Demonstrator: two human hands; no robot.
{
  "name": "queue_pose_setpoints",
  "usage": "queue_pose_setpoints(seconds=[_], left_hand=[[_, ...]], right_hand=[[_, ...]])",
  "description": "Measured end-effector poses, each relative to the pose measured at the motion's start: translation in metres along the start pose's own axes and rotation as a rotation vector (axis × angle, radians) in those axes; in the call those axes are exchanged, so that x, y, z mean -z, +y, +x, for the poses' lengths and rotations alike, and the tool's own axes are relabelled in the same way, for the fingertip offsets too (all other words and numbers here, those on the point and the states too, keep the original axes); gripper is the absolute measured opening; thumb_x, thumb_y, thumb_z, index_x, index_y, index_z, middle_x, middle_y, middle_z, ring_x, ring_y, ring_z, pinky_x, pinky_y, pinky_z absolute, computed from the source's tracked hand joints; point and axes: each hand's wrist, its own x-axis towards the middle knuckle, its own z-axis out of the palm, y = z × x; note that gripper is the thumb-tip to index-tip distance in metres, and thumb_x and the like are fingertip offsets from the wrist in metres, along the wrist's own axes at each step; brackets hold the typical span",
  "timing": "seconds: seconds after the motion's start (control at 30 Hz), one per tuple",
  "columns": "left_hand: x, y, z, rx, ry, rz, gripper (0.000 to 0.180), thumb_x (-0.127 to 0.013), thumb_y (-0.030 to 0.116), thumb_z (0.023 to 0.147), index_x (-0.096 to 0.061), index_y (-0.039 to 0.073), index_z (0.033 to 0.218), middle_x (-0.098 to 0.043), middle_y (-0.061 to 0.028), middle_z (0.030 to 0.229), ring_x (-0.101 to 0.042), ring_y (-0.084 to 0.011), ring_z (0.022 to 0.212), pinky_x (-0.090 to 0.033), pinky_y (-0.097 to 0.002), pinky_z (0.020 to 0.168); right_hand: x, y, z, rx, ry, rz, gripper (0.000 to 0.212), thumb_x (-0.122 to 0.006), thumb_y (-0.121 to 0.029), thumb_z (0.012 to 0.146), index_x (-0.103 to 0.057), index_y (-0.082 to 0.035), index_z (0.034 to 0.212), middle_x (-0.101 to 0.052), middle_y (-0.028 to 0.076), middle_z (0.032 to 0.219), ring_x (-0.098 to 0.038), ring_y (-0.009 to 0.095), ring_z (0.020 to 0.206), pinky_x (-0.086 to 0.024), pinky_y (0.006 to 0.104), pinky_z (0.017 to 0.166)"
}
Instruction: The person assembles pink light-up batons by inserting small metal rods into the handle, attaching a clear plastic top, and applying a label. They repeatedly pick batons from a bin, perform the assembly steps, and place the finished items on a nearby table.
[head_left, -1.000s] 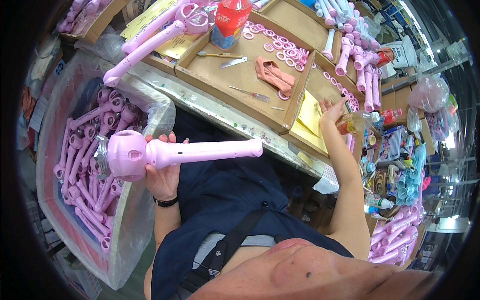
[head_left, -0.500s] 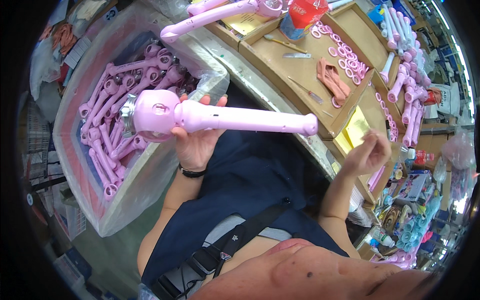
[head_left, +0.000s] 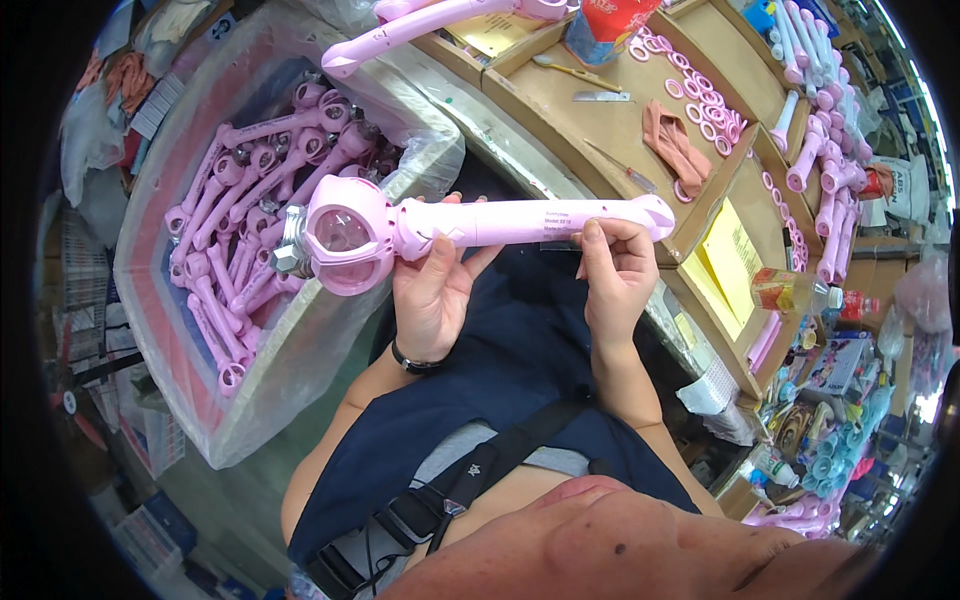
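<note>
A pink toy wand [head_left: 500,222] with a round, clear-windowed head lies level across the middle, its head to the left. Silvery faceted pieces [head_left: 291,245] stick out beyond the head. My left hand [head_left: 435,300] is closed round the handle close to the head, thumb in front. At the handle's far half, my right hand [head_left: 618,265] pinches a small clear sticker [head_left: 558,244] with thumb and fingers. The sticker lies against the handle's lower side, partly hidden by the fingertips; small dark print shows there.
A plastic-lined bin [head_left: 300,385] of similar wands [head_left: 240,200] stands at left. On the bench, cardboard trays [head_left: 530,95] hold pink rings [head_left: 705,105], a screwdriver [head_left: 640,180], an orange cloth [head_left: 675,145] and yellow sheets [head_left: 727,262]. A bottle [head_left: 790,292] lies at right.
My right hand has come left from above the yellow sheets to the handle, now with a clear sticker. The wand has rolled, turning its clear window and printed side up.
</note>
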Motion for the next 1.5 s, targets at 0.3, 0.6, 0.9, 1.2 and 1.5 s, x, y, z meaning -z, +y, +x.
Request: queue_pose_setpoints(seconds=[0.3, 0.6, 0.9, 1.2, 1.5], left_hand=[[-0.001, 0.0, -0.001, 0.001, 0.052, 0.047, 0.035, -0.048, 0.011, 0.096, -0.038, 0.012, 0.129, -0.047, -0.0113, 0.133, -0.04, -0.0361, 0.129, -0.037, -0.0614, 0.101], [-0.001, 0.0, -0.001, 0.002, 0.062, 0.059, 0.034, -0.047, 0.011, 0.096, -0.038, 0.012, 0.129, -0.047, -0.0131, 0.132, -0.041, -0.0356, 0.128, -0.038, -0.0609, 0.101], [-0.003, 0.002, -0.002, 0.015, 0.089, 0.039, 0.037, -0.051, 0.009, 0.094, -0.037, 0.009, 0.129, -0.044, -0.0135, 0.133, -0.045, -0.0303, 0.125, -0.043, -0.0568, 0.098], [-0.001, 0.001, -0.002, 0.017, 0.09, 0.035, 0.039, -0.05, 0.008, 0.095, -0.035, 0.012, 0.131, -0.043, -0.0133, 0.134, -0.043, -0.0307, 0.126, -0.041, -0.0576, 0.1], [-0.003, -0.002, -0.005, -0.041, 0.041, 0.096, 0.041, -0.048, 0.009, 0.096, -0.033, 0.014, 0.133, -0.042, -0.0134, 0.135, -0.039, -0.0359, 0.128, -0.039, -0.0589, 0.101]], right_hand=[[-0.006, 0.002, 0.0, -0.056, 0.024, -0.035, 0.009, -0.064, -0.004, 0.087, -0.057, 0.0, 0.092, -0.061, 0.001, 0.075, -0.05, 0.002, 0.058, -0.036, 0.0145, 0.05], [-0.006, 0.006, -0.003, -0.022, 0.01, -0.069, 0.01, -0.064, -0.006, 0.087, -0.058, 0.0, 0.093, -0.063, 0.004, 0.08, -0.053, 0.003, 0.063, -0.04, 0.015, 0.054], [-0.007, 0.013, -0.003, 0.018, 0.014, -0.072, 0.012, -0.065, -0.008, 0.087, -0.058, -0.001, 0.094, -0.065, 0.006, 0.08, -0.054, 0.004, 0.06, -0.037, 0.0154, 0.046], [-0.007, 0.015, -0.003, 0.022, 0.011, -0.065, 0.011, -0.064, -0.006, 0.087, -0.057, -0.001, 0.094, -0.064, 0.005, 0.081, -0.055, 0.004, 0.063, -0.039, 0.0158, 0.048], [-0.007, 0.016, -0.004, 0.014, 0.02, -0.066, 0.01, -0.063, -0.002, 0.087, -0.055, 0.0, 0.092, -0.062, 0.003, 0.08, -0.056, 0.005, 0.066, -0.044, 0.0164, 0.06]])
